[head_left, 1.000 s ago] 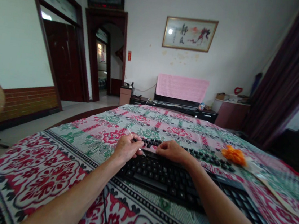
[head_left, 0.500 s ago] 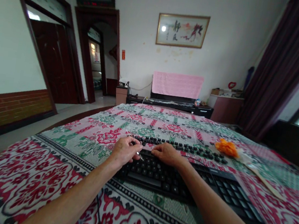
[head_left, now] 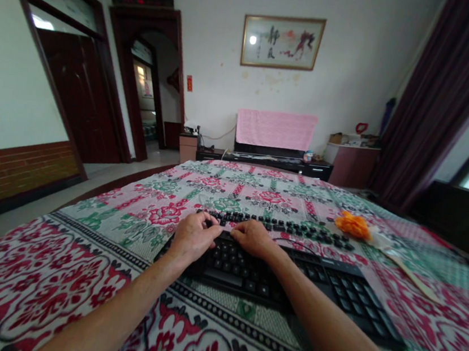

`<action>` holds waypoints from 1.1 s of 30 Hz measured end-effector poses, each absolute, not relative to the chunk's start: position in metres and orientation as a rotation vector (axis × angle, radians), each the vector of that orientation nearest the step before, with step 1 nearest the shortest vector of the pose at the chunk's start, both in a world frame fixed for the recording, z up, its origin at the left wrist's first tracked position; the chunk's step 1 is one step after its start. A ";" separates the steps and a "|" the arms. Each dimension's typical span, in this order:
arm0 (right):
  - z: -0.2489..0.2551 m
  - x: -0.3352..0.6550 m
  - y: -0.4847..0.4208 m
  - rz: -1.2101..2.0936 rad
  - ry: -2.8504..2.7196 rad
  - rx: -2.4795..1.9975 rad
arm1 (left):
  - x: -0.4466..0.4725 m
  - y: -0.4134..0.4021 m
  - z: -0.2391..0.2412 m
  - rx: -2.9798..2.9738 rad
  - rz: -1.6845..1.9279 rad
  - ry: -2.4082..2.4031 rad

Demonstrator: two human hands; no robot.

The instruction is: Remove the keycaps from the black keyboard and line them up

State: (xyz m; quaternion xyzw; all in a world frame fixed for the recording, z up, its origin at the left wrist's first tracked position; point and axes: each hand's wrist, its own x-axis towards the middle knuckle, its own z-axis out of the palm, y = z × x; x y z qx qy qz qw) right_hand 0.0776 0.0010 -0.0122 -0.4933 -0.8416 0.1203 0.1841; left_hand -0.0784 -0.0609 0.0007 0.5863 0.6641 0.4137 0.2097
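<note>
A black computer keyboard [head_left: 222, 276] lies on the patterned cloth, under both of my forearms and hands. My left hand [head_left: 196, 239] is above its back left part, with thumb and index finger pinched together. Whatever it pinches is hidden now. Close beside it, my right hand [head_left: 254, 238] has its fingers bent and pressed together at the keyboard's back edge. I cannot make out what is between them. Just behind the hands, loose black keycaps [head_left: 296, 229] are laid out in rows on the cloth.
An orange fluffy duster [head_left: 353, 225] with a pale handle [head_left: 412, 277] lies to the right, beyond the keyboard. A black cable [head_left: 148, 338] runs over the cloth [head_left: 64, 268] near the front. Past the table stands a low cabinet [head_left: 318, 170] with a pink-covered screen [head_left: 276, 129].
My right hand has moved slightly left, nearer my left hand. The thin shiny metal piece seen at my left fingers earlier no longer shows. The view has shifted a little.
</note>
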 end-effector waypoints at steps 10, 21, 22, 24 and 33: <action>-0.009 0.079 -0.003 0.300 -2.412 -1.392 | -0.069 -0.069 0.004 1.853 1.185 1.867; -0.012 0.080 0.000 0.306 -2.418 -1.363 | -0.081 -0.061 0.008 1.126 1.260 1.614; -0.012 0.080 0.000 0.304 -2.420 -1.364 | -0.083 -0.060 0.008 1.094 1.258 1.598; -0.011 0.080 0.000 0.306 -2.422 -1.364 | -0.087 -0.058 0.006 1.024 1.261 1.562; -0.011 0.081 0.000 0.320 -2.427 -1.351 | -0.083 -0.064 0.010 1.138 1.307 1.601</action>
